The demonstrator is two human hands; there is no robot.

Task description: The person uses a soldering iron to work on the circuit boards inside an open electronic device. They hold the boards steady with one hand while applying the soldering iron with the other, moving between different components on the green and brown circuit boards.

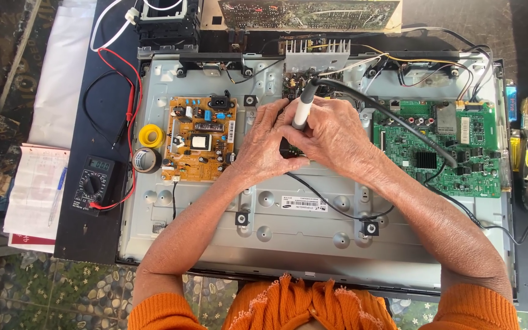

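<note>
Sleeves [172, 308] in orange knit at 6 o'clock, forearms converging toward centre. Metal back panel [300, 226] of a flat screen lies on the dark tabletop [84, 238], filling most of the view. Left hand [264, 146] rests at centre, fingers curled and pressed down on a small board mostly hidden under both hands; whether it grips anything cannot be told. Right hand [337, 137] touches the left, fingers closed round a grey-handled soldering iron [302, 109], tip pointing toward 12 o'clock. Iron's black cord [392, 119] runs off toward 3 o'clock over the green circuit board [438, 150]. Tan power board [200, 137] at 9 o'clock; solder spool [151, 135] just beside it. Multimeter [95, 183] at 8 o'clock, red lead attached. Finned heat sink [317, 56] at 12 o'clock.
</note>
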